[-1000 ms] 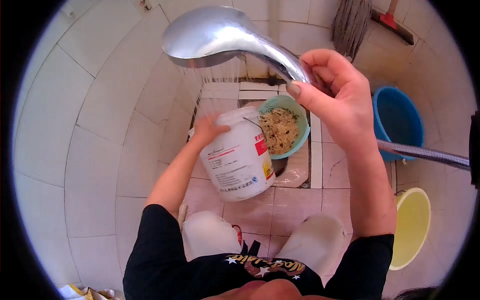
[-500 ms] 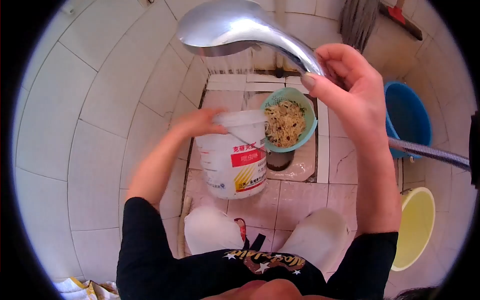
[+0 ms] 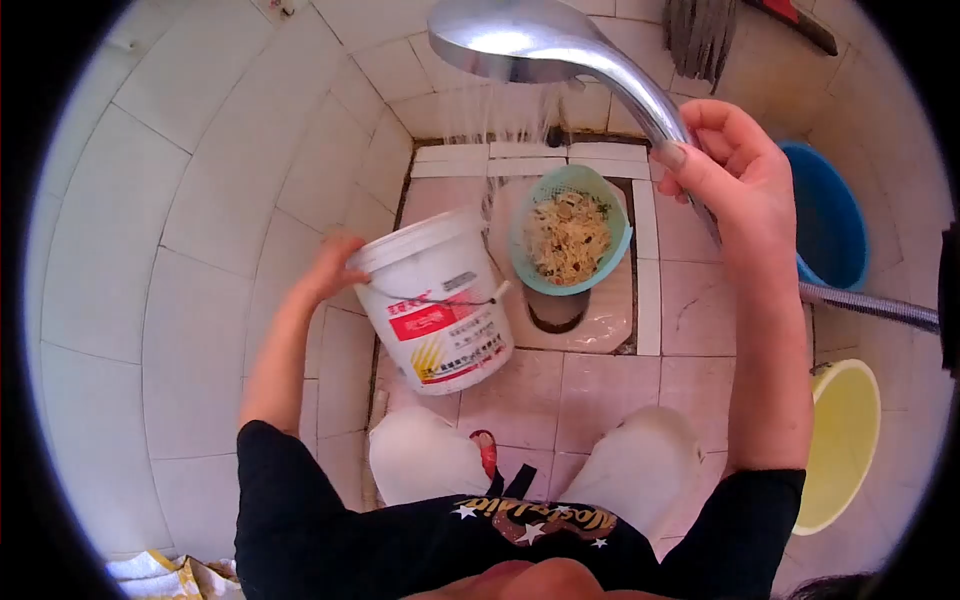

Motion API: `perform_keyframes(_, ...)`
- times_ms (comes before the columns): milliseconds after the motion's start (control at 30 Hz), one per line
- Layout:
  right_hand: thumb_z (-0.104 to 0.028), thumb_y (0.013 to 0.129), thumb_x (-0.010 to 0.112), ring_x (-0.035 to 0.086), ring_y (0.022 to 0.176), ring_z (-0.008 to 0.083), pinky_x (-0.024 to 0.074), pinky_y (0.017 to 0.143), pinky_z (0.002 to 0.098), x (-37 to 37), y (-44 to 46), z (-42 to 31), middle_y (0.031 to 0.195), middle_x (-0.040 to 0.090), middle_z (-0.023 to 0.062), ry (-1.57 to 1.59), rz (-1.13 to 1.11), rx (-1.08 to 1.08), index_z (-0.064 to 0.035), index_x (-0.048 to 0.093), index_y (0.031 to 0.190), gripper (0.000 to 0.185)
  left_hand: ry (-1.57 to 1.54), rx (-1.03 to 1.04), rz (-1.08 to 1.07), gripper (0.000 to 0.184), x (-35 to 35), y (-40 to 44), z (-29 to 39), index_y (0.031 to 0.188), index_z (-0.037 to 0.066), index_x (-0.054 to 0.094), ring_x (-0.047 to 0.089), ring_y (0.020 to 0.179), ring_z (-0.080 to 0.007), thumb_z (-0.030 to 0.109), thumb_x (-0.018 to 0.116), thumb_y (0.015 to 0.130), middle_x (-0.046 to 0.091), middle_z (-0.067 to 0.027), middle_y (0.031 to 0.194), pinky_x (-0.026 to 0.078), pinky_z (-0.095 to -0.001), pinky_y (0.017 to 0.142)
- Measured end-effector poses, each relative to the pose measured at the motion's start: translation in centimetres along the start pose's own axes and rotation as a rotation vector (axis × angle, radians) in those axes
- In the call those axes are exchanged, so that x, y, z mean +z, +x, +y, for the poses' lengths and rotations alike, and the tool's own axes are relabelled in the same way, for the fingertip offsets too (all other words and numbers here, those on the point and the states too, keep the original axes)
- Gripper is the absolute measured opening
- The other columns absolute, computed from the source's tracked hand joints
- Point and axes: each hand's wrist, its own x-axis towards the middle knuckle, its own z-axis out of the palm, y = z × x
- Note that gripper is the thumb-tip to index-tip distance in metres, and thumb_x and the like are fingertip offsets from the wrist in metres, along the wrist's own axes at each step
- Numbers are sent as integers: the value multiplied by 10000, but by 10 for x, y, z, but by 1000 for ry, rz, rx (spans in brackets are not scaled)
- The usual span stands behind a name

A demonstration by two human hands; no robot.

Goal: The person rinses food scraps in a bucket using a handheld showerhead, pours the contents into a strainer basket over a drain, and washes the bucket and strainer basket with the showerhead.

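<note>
My right hand (image 3: 735, 175) is closed around the handle of a chrome shower head (image 3: 545, 42), held high, with water streaming down from its face. A ribbed metal hose (image 3: 870, 305) runs from it to the right. At the left, my left hand (image 3: 335, 270) grips the rim of a white plastic bucket (image 3: 440, 310) with a red and yellow label, which leans to one side. Its inside is mostly hidden. Beside it, a mint-green colander (image 3: 522, 245) holds a heap of pale, shredded food scraps (image 3: 570, 235) and rests over the squat toilet.
A squat toilet (image 3: 600, 325) is set in the pink tiled floor. On the right stand a blue bucket (image 3: 830, 215) and a yellow bucket (image 3: 843, 450). A grey mop (image 3: 700, 45) leans at the back wall. White tiled wall (image 3: 200, 260) closes off the left.
The white bucket has moved left with my left hand and now tilts, apart from the colander. My right hand has shifted the shower head to the right and slightly up. Water still runs.
</note>
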Motion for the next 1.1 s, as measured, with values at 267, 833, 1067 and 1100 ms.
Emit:
perform_keyframes(267, -89, 758, 705, 533, 674, 58, 414, 579, 191, 16, -11, -8, 761, 596, 20, 75, -17, -74, 39, 565, 980, 293, 43, 54, 218, 671, 59, 15, 75, 1255, 110, 485, 570, 1025, -330, 243, 767, 661, 618, -171, 1074, 454, -400, 874)
perform_keyframes(833, -99, 759, 703, 566, 664, 76, 446, 601, 200, -24, 22, 10, 772, 617, 47, 184, 5, -32, 50, 561, 999, 316, -35, 70, 186, 554, 39, -11, -11, 1111, 18, 563, 530, 1028, -292, 223, 776, 642, 572, -153, 1053, 415, -373, 922)
perform_keyframes(1067, -97, 760, 707, 556, 666, 69, 441, 604, 196, 14, -17, -11, 761, 604, 33, 130, -14, -61, 48, 557, 995, 314, -17, 90, 214, 545, 51, -29, -38, 1147, 36, 559, 517, 1086, -317, 193, 753, 663, 576, -161, 1134, 411, -396, 935)
perform_keyframes(1100, -89, 758, 707, 554, 671, 65, 438, 602, 193, 16, -20, -12, 761, 604, 32, 150, -19, -78, 47, 557, 996, 313, -8, 63, 206, 547, 48, -30, -33, 1156, 35, 555, 521, 1086, -315, 189, 749, 668, 578, -163, 1142, 417, -397, 930)
